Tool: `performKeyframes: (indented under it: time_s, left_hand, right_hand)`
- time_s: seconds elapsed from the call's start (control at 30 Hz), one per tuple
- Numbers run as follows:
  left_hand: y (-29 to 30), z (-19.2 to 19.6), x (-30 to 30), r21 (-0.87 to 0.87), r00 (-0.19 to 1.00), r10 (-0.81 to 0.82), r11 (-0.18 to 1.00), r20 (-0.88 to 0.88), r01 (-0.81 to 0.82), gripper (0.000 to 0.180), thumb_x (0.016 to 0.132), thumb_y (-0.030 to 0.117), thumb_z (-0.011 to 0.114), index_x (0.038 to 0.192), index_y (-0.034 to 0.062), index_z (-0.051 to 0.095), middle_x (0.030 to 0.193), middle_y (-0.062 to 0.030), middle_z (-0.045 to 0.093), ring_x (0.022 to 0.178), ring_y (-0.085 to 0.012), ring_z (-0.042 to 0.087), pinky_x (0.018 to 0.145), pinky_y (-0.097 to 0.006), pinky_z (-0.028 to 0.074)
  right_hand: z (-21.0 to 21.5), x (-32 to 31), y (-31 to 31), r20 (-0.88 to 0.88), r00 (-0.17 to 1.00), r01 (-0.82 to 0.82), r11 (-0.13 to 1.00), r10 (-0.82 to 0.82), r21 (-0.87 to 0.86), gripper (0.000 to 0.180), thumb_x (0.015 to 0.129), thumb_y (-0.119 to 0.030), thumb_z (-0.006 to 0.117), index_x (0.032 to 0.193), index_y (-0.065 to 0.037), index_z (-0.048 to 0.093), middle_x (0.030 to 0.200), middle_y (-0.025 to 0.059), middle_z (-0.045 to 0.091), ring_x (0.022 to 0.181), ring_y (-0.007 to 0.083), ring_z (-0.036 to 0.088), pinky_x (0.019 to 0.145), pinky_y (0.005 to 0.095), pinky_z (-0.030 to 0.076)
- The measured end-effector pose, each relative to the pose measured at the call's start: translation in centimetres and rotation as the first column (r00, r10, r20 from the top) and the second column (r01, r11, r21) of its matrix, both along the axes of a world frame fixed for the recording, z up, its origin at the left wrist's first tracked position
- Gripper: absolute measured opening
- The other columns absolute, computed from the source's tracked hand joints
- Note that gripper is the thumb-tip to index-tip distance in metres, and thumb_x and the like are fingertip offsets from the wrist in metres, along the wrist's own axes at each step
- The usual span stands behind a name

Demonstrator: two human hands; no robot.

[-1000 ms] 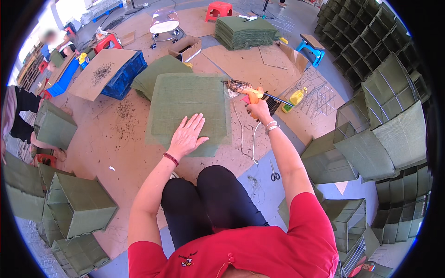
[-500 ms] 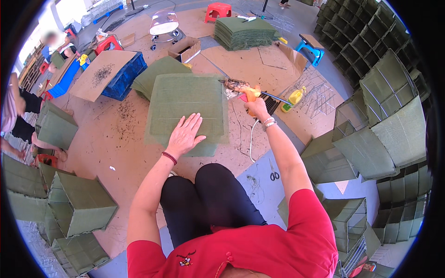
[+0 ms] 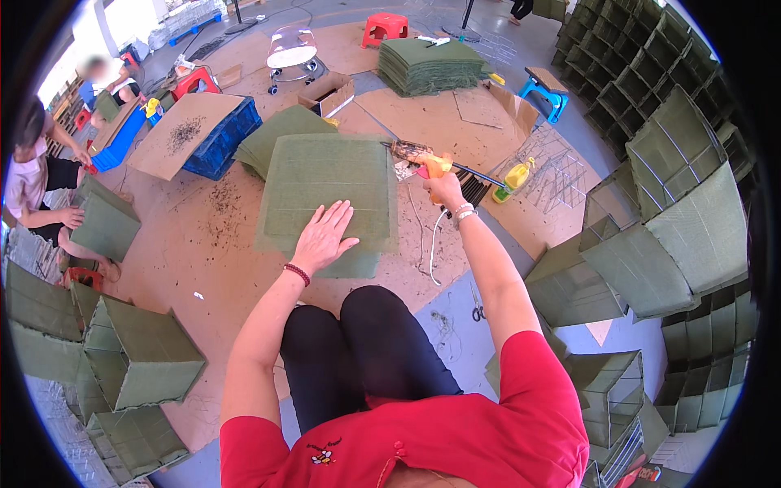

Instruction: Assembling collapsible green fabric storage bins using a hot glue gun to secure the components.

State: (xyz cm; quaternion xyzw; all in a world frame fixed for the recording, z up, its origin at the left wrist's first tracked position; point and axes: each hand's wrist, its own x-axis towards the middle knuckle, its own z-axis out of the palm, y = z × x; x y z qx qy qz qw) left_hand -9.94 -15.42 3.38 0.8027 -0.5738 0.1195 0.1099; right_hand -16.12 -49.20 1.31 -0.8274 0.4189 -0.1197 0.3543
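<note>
My left hand (image 3: 324, 237) lies flat with its fingers stretched on a green mesh sheet (image 3: 317, 175). The sheet rests on top of other green mesh at the middle of the work area. To its right, my right hand (image 3: 445, 192) is wrapped around the grip of a yellow-orange glue gun (image 3: 439, 165) with a white cord. A dark glue stick (image 3: 485, 175) sticks out from its rear. The gun's dirty front end points left, and its tip is at the sheet's upper right corner; whether they touch I cannot tell.
Green mesh boxes (image 3: 691, 220) stand stacked at right, more (image 3: 146, 358) at left. A yellow bottle (image 3: 517, 175) stands beside wire frames (image 3: 561, 183). Scissors (image 3: 477, 306) lie near my right forearm. Behind are a sheet pile (image 3: 427, 69) and blue crate (image 3: 224, 138). A co-worker (image 3: 45, 175) sits at left.
My right hand and the glue gun have shifted slightly left along the sheet's right side. My left hand stays on the sheet. The co-worker at left leans further into view, hand on a mesh box.
</note>
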Motion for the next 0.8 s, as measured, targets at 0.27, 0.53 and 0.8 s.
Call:
performKeyframes:
  time_s: [0.27, 0.53, 0.8]
  left_hand:
    - [0.2, -0.4, 0.0, -0.021, 1.0, 0.005, 1.0, 0.022, -0.005, 0.063, 0.088, 0.047, 0.045, 0.131, 0.0004, 0.04, 0.139, -0.0113, 0.037, 0.129, -0.0251, 0.034, 0.107, -0.044, 0.026]
    - [0.1, -0.5, 0.1, -0.022, 0.999, 0.017, 1.0, 0.036, -0.016, 0.064, 0.089, 0.049, 0.042, 0.132, 0.001, 0.04, 0.139, -0.0108, 0.037, 0.13, -0.024, 0.033, 0.108, -0.043, 0.026]
    - [0.1, -0.6, 0.1, -0.023, 0.999, 0.015, 1.0, 0.042, -0.014, 0.065, 0.089, 0.049, 0.042, 0.133, 0.0015, 0.038, 0.14, -0.0104, 0.037, 0.131, -0.0231, 0.032, 0.11, -0.042, 0.023]
  right_hand:
    - [0.1, 0.7, 0.3, 0.106, 0.991, 0.066, 0.993, -0.076, 0.098, 0.039, 0.058, -0.022, 0.072, 0.079, 0.01, 0.063, 0.074, 0.0182, 0.065, 0.07, 0.0253, 0.066, 0.06, 0.0341, 0.052]
    - [0.1, -3.1, 1.3, 0.034, 0.998, -0.061, 0.993, 0.058, 0.098, 0.036, 0.06, -0.02, 0.073, 0.078, 0.008, 0.063, 0.069, 0.0154, 0.064, 0.064, 0.0224, 0.065, 0.056, 0.031, 0.051]
    - [0.6, -7.1, 3.4, -0.045, 0.99, -0.132, 0.991, 0.131, -0.008, 0.04, 0.059, -0.025, 0.072, 0.086, 0.004, 0.064, 0.074, 0.0157, 0.065, 0.07, 0.0252, 0.064, 0.065, 0.0337, 0.05]
